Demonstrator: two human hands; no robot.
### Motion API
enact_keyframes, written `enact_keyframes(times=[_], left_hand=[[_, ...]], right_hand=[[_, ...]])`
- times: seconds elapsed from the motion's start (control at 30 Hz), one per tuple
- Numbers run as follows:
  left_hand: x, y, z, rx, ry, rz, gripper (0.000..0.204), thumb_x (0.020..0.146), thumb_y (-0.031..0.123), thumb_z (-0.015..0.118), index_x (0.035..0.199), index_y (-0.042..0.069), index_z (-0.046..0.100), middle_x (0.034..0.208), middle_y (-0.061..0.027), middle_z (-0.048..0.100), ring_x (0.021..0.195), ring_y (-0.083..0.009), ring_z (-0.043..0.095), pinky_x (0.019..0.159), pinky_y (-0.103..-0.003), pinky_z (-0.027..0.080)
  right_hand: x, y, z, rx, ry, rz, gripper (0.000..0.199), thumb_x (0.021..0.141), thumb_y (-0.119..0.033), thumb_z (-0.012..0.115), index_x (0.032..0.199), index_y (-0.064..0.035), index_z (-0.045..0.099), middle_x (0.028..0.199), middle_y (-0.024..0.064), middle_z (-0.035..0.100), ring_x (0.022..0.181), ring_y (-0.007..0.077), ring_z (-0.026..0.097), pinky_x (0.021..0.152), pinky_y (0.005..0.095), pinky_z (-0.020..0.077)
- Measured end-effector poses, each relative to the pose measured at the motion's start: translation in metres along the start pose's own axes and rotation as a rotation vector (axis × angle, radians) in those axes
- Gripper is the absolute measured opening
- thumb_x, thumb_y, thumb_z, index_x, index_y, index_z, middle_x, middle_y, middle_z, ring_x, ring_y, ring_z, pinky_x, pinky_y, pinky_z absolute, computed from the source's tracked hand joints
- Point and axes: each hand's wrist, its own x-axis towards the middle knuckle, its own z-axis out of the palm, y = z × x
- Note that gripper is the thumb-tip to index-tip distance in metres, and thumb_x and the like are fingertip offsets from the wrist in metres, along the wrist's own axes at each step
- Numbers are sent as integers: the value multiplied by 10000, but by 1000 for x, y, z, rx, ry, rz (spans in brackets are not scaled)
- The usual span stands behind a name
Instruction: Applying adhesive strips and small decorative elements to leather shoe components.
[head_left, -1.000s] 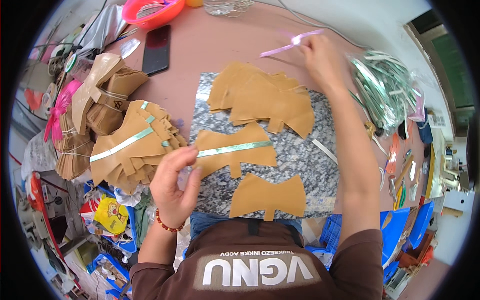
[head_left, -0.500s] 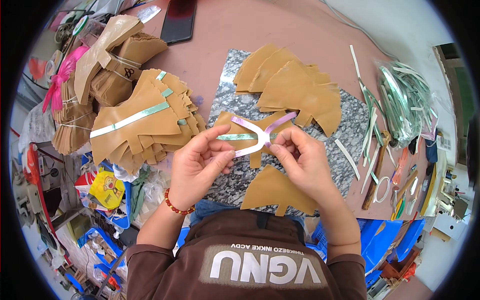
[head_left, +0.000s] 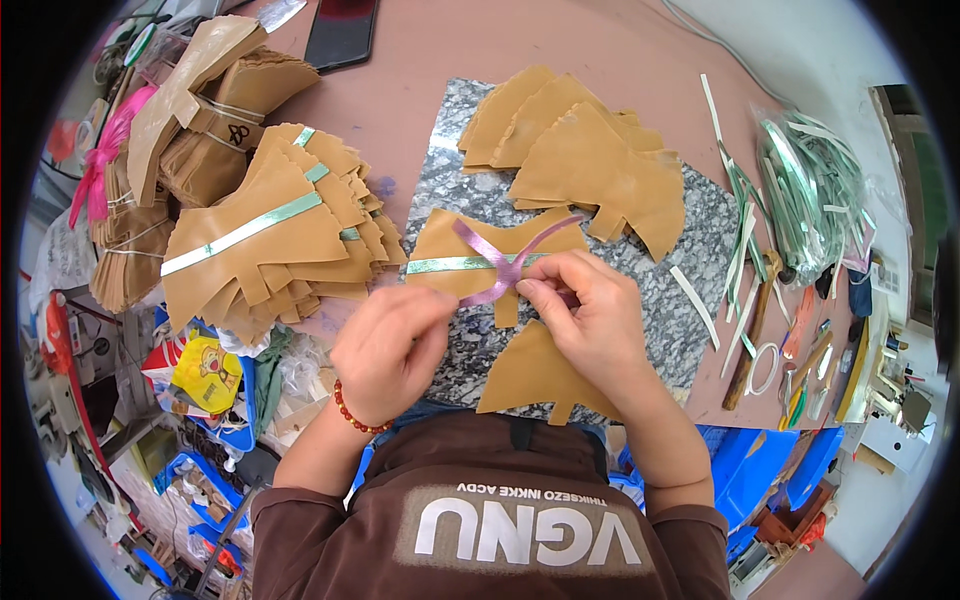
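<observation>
A shiny purple X-shaped piece (head_left: 484, 243) is held over a tan, leather-like cut panel (head_left: 440, 229) with a green metallic strip (head_left: 450, 265) across it. My left hand (head_left: 393, 352), fingers curled in, pinches the end of the piece's lower left arm. With thumb and forefinger my right hand (head_left: 590, 315) grips its lower right side, partly hiding that arm. The panel lies on a speckled stone slab (head_left: 455, 345). Another tan panel (head_left: 540, 375) lies nearer me, between my forearms.
Plain tan panels (head_left: 600, 165) are stacked at the slab's far side. To the left sits a pile of strip-bearing panels (head_left: 250, 225), with tied bundles (head_left: 215, 130) behind. A bag of green strips (head_left: 810, 195), a hammer (head_left: 750, 350) and scissors (head_left: 788, 385) lie right.
The X-shaped piece has tilted, its white glare giving way to purple. My left fingers have curled in tighter and the hand sits slightly lower. My right hand keeps its pinch.
</observation>
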Motion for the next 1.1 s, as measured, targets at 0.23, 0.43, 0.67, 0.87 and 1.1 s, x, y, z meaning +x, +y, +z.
enact_keyframes(times=[0.23, 0.43, 0.67, 0.87, 1.1], left_hand=[[-12, -5, -9, -13, -56, 376, 291, 669, -37, 772, 947, 21, 707, 987, -130, 660, 791, -279, 690, 628, -344, 569], [-4, 1, 3, -156, -4, 71, 211, 783, -96, 695, 966, 8, 683, 887, -92, 660, 775, -250, 682, 664, -307, 553], [0, -4, 9, -12, -4, -247, 155, 838, -55, 704, 972, 18, 675, 850, -87, 647, 660, -162, 595, 584, -269, 489], [5, -2, 9, -7, -38, -261, 147, 830, -45, 710, 958, 22, 678, 838, -93, 639, 666, -180, 605, 583, -284, 489], [5, -2, 10, 11, -79, -274, 144, 820, -29, 712, 943, 40, 679, 825, -97, 631, 678, -232, 614, 601, -316, 500]], right_hand=[[0, -3, -1, 9, 25, -92, 100, 836, -49, 738, 891, 1, 671, 788, 77, 642, 640, 166, 628, 586, 281, 494], [2, 3, -2, -62, 30, -147, 94, 860, -63, 713, 871, -5, 640, 784, 90, 629, 651, 200, 618, 577, 298, 479], [6, -2, 2, -90, -7, -46, 121, 869, -148, 694, 837, -49, 631, 733, 82, 645, 660, 289, 632, 642, 384, 480], [12, -2, 3, -135, -16, 22, 135, 845, -154, 690, 787, -47, 632, 703, 93, 647, 611, 303, 639, 555, 422, 484], [17, -3, 2, -252, -47, 32, 184, 823, -169, 719, 750, -23, 632, 672, 88, 627, 562, 232, 616, 538, 355, 464]])
